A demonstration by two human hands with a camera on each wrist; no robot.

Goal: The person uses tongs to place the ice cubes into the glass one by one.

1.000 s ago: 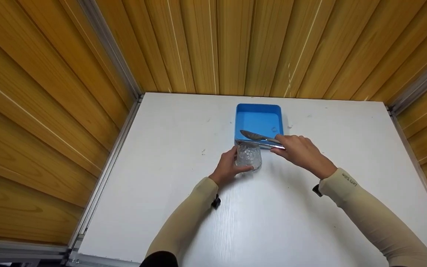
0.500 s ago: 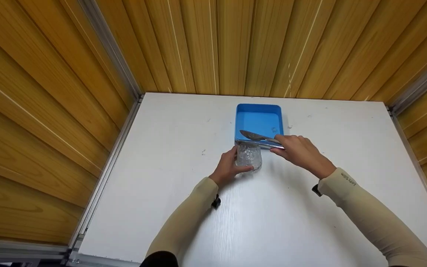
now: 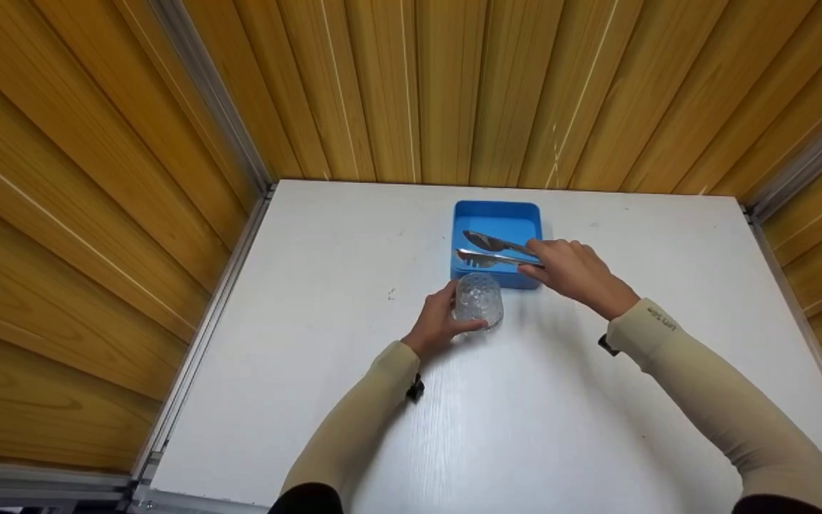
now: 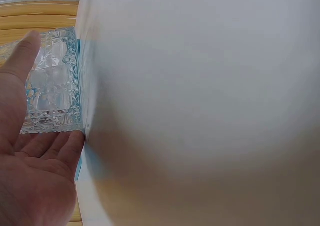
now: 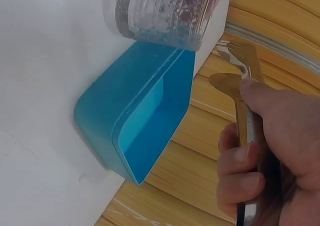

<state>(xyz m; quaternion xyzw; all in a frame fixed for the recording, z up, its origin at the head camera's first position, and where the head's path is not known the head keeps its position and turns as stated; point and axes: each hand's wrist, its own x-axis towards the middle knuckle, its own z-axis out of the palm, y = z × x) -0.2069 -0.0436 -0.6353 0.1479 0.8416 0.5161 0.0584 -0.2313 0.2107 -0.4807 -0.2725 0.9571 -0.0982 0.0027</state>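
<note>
A clear, textured drinking glass (image 3: 479,305) stands on the white table just in front of the blue tray (image 3: 518,280). My left hand (image 3: 434,328) holds the glass from its left side; in the left wrist view the thumb lies along one side and the fingers along the other. Metal serving tongs (image 3: 488,243), one end spoon-like and the other forked, are gripped by my right hand (image 3: 574,275) above the tray. Their two ends are apart, as the right wrist view also shows with the tongs (image 5: 229,83). I cannot make out anything between them.
The white table (image 3: 325,285) extends around the tray and toward me. Wood-patterned panels (image 3: 447,93) rise behind and on both sides, with metal rails (image 3: 218,93) at the corners. Small marks dot the tabletop.
My right hand has moved the tongs away from the glass's mouth and farther over the tray. The tongs' ends now stand wider apart. My left hand and the glass have stayed in place.
</note>
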